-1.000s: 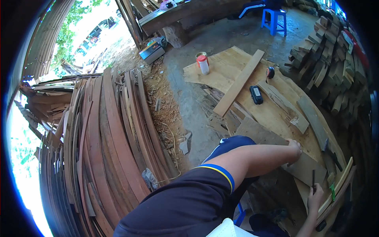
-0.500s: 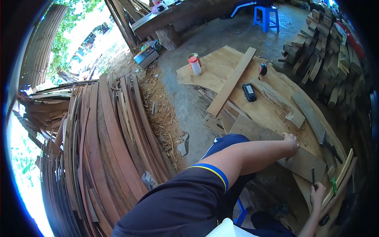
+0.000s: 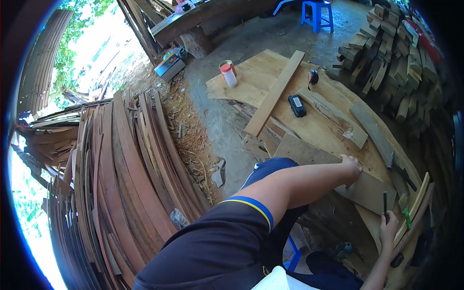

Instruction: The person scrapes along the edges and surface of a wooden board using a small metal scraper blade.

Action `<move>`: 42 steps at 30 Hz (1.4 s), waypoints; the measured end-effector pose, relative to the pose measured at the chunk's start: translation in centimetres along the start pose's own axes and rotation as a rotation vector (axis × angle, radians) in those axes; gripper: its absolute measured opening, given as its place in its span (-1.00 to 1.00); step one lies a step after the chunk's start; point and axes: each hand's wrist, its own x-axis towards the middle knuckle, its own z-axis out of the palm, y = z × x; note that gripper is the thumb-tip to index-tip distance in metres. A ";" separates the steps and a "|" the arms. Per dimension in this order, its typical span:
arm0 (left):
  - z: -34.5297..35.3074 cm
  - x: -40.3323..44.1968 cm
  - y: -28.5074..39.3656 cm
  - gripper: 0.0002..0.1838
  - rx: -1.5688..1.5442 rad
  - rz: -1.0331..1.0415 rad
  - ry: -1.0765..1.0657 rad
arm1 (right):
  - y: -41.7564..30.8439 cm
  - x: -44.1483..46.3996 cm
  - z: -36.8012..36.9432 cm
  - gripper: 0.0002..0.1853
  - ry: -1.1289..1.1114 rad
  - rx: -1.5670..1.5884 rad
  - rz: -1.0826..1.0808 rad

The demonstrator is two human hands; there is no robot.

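My left hand point(image 3: 352, 169) reaches across and is wrapped over the edge of a grey-brown wooden plank point(image 3: 309, 151), which lies on the large wooden slab point(image 3: 256, 67). Near the plank's right end, my right hand point(image 3: 388, 226) grips a thin dark rod-like tool point(image 3: 385, 202) pointing upward; its exact kind is unclear. A green-handled brush point(image 3: 407, 217) lies close to that hand. Beyond it rests a dark-handled tool point(image 3: 405, 176). Farther up the slab are a black battery pack point(image 3: 297, 106), a tape measure point(image 3: 313, 76) and a long light board point(image 3: 278, 92).
A red-lidded container point(image 3: 228, 76) stands at the slab's far left corner. Long reddish boards point(image 3: 130, 179) are stacked on the left. Cut timber point(image 3: 391, 63) is piled at the upper right, near a blue stool point(image 3: 317, 15). A box point(image 3: 169, 66) sits on the ground.
The whole view has shifted slightly, so the slab and its items appear a little higher and farther left. Both hands keep their holds on the plank and the dark tool.
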 end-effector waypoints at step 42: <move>-5.0 -1.1 4.5 -0.82 -0.253 0.584 0.472 | -3.4 -4.9 -1.5 -0.63 -0.270 -0.244 0.025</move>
